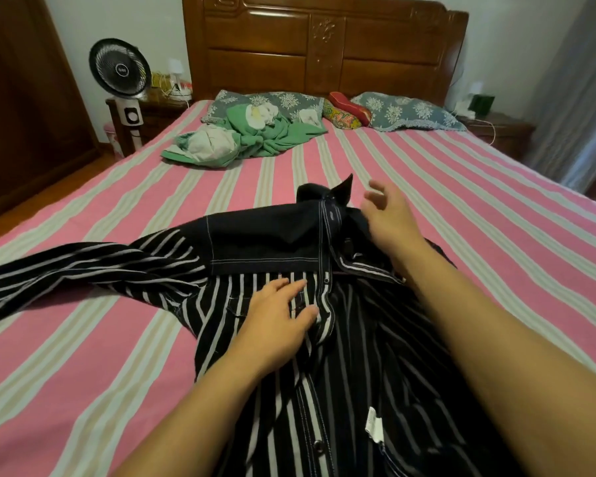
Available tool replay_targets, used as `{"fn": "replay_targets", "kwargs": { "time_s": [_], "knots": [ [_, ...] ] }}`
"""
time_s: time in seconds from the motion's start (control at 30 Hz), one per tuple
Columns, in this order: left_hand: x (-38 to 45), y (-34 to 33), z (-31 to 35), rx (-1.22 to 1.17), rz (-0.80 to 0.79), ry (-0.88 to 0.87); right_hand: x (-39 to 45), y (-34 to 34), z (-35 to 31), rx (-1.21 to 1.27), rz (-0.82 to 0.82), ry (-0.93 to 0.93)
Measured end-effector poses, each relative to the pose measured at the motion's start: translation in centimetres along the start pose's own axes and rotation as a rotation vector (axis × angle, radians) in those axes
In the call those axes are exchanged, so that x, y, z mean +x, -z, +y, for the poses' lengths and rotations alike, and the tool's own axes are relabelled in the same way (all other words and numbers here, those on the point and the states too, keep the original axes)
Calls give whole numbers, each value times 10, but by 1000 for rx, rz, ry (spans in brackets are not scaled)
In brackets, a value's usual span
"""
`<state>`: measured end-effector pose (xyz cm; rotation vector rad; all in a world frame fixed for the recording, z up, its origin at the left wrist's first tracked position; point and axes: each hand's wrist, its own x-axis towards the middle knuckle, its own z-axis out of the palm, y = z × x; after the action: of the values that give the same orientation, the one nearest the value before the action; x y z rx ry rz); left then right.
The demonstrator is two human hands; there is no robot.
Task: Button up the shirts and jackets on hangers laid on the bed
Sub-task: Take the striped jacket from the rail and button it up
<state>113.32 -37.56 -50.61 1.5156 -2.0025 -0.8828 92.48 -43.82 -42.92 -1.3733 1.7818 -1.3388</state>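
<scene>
Left hand (276,313): palm down on the left front panel of the striped shirt (255,304), fingers straight and slightly spread, tips touching the buttoned edge strip. Pressing flat, gripping nothing.

Right hand (387,215): up by the shirt's collar (327,192), fingers loosely bent and apart, blurred. The heel of the hand lies over the dark cloth at the neck; whether the thumb pinches any cloth I cannot tell. The fingers themselves close on nothing visible.

One shirt, black with white stripes and a plain dark yoke across the shoulders, lies face up on the bed (83,339), collar toward the headboard (324,43), hem toward the camera. One sleeve (66,270) stretches out to the left across the sheet. The front lies open from the chest down, right panel folded back, showing one white label (373,425) inside. Two snaps in sight: one (326,280) just below the yoke, one (319,445) low on the strip. No hanger can be made out.

Sheet: pink with pale stripes. Farther up the bed, well apart from the shirt: one heap of green and white clothing (241,139), two grey patterned pillows (406,111), one small red cushion (350,108) between them.

Beside the bed on the left, one black fan (119,68) on a white stand, next to a wooden nightstand (152,115). A second nightstand (499,132) on the right. Curtain (575,91) at far right.
</scene>
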Motion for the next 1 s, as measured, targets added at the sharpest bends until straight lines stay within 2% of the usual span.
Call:
{"fn": "replay_targets", "kwargs": {
  "time_s": [0.07, 0.13, 0.2, 0.27, 0.4, 0.5, 0.57, 0.6, 0.67, 0.73, 0.8, 0.9, 1.0],
  "knots": [
    [-2, -6, 3, 104, -112, 26, -17, 0, 18, -300, -100, 54],
    [-6, -12, 5, 328, -217, 21, -42, -9, 47, -619, -253, 26],
    [-10, -14, 7, 430, -231, -3, -68, -19, 71, -890, -366, -73],
    [-13, -12, 11, 397, -189, -12, -85, -22, 80, -1029, -352, -98],
    [-18, 2, 17, 418, -146, 3, -93, -12, 64, -1015, -335, -80],
    [-21, 25, 19, 433, -119, -18, -83, 19, 47, -891, -187, -21],
    [-24, 37, 20, 475, -72, -87, -71, 43, 45, -966, -120, 56],
    [-27, 39, 21, 498, -52, -123, -66, 56, 50, -1063, -116, 47],
    [-35, 32, 24, 478, -37, -158, -61, 77, 67, -1215, -174, -96],
    [-38, 21, 24, 386, -52, -86, -60, 94, 87, -1237, -230, -197],
    [-35, 14, 19, 326, -50, -9, -62, 104, 90, -1162, -179, -99],
    [-26, 19, 17, 136, -42, -15, -75, 111, 49, -1015, -55, 113],
    [-31, 45, 28, -152, -97, -91, -98, 106, -21, -824, -135, 272]
  ]
}}
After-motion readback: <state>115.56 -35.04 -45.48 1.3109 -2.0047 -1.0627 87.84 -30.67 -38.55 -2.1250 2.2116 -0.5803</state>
